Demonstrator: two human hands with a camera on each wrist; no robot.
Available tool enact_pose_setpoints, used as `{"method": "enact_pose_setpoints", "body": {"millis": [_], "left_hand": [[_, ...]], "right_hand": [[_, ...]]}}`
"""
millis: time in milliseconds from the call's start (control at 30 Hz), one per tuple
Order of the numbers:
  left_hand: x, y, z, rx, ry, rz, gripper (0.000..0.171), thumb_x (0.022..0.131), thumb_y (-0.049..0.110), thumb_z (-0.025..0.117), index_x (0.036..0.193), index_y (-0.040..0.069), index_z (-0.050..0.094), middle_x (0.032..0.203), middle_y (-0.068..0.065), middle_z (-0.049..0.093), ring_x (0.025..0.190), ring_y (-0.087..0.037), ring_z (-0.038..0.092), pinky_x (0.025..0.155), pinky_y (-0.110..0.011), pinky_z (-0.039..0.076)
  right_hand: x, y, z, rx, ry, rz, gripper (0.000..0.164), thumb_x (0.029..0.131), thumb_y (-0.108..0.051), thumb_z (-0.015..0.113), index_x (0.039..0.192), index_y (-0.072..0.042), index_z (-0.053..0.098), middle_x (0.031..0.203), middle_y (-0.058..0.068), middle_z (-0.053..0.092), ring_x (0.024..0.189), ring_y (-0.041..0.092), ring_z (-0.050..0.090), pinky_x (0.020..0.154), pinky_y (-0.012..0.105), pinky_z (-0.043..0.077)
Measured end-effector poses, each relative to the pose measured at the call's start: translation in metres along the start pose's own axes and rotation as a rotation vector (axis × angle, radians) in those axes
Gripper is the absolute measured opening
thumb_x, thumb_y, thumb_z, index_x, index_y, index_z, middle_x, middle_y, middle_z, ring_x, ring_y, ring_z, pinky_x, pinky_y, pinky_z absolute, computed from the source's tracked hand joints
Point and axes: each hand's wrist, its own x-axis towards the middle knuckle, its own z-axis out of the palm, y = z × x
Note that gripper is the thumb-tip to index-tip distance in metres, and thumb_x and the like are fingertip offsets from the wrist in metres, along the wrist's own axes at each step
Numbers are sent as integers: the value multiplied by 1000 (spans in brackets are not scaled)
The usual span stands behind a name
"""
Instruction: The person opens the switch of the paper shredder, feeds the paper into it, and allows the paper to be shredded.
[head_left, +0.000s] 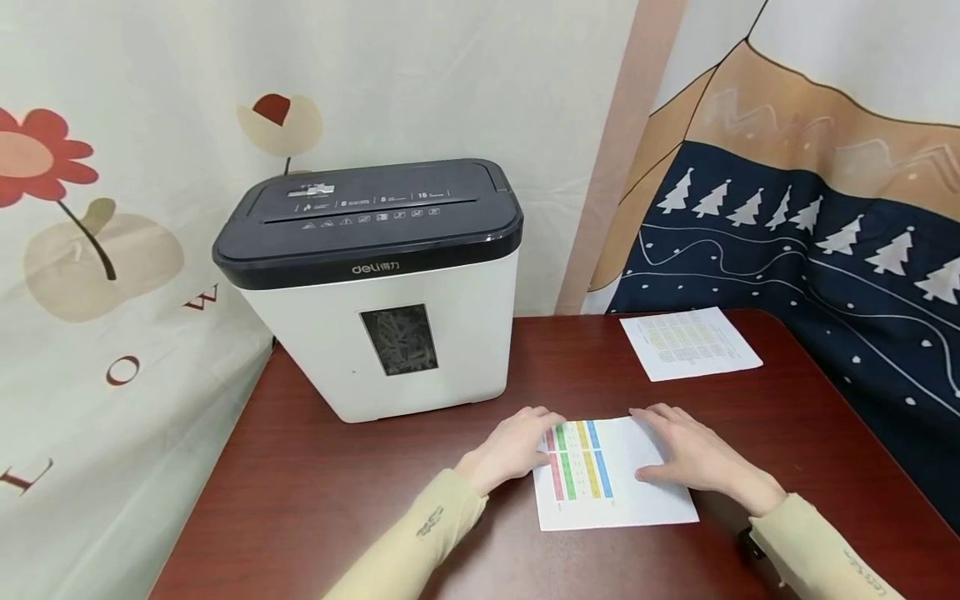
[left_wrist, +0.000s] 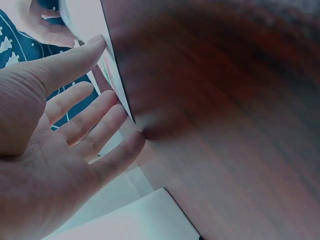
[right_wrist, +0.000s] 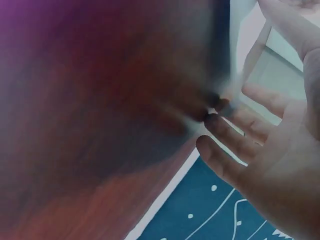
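Observation:
A white sheet of paper (head_left: 637,504) printed with red, green, yellow and blue columns lies on the brown table (head_left: 360,508). At its left edge is my left hand (head_left: 508,450), thumb over the sheet, the other fingers along the side. Fairly straight fingers show on this left hand (left_wrist: 65,120) in the left wrist view. My right hand (head_left: 693,457) touches the sheet's upper right part, thumb and fingers spread apart. In the right wrist view the right hand (right_wrist: 270,150) has extended fingers by the paper's edge; part of that edge is blurred.
A white paper shredder (head_left: 457,333) with a dark lid stands at the back left, paper shreds visible through its window. Another printed sheet (head_left: 690,346) lies at the back right. Patterned curtains (head_left: 562,125) hang behind and beside the table.

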Motion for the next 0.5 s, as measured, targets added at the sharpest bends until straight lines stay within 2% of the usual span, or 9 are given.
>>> {"method": "enact_pose_setpoints", "body": {"millis": [100, 200, 300, 367, 433, 500], "left_hand": [[-2, -3, 0, -1, 15, -7, 54, 90, 17, 83, 141, 16, 64, 139, -2, 67, 123, -20, 62, 97, -33, 56], [-4, -4, 1, 6, 27, -16, 54, 90, 19, 83, 141, 16, 64, 138, -1, 68, 124, -20, 63, 97, -33, 57], [-5, -5, 2, 14, 34, -27, 54, 90, 20, 84, 140, 16, 65, 138, -2, 68, 126, -20, 63, 97, -34, 58], [-6, -5, 1, 25, 42, -27, 54, 89, 20, 84, 140, 15, 65, 138, -2, 68, 126, -21, 64, 98, -35, 58], [-8, -6, 0, 27, 50, -32, 54, 90, 20, 83, 140, 15, 65, 138, -3, 68, 126, -21, 65, 99, -35, 58], [-10, -7, -1, 22, 64, -42, 53, 90, 20, 83, 139, 14, 65, 138, -4, 69, 128, -22, 65, 102, -35, 57]], "right_hand": [[4, -4, 0, 11, 7, 22, 89, 72, -37, 95, 146, -5, 58, 136, 21, 65, 118, 38, 62, 96, 60, 59], [6, -9, -1, 58, 38, 57, 71, 79, -23, 91, 140, -3, 62, 134, 23, 68, 114, 38, 66, 95, 59, 59], [5, -12, -4, 127, 98, 57, 39, 86, -8, 83, 123, -3, 73, 120, 18, 76, 102, 30, 71, 88, 50, 62], [4, -13, -8, 170, 135, 41, 22, 88, -4, 79, 110, -7, 78, 108, 11, 79, 93, 21, 70, 81, 40, 60], [2, -15, -12, 200, 167, 24, 14, 89, -3, 78, 102, -10, 80, 103, 7, 80, 91, 18, 68, 79, 34, 58], [1, -17, -15, 226, 188, 25, 13, 90, -5, 78, 100, -13, 79, 102, 5, 80, 90, 17, 66, 77, 29, 55]]}}
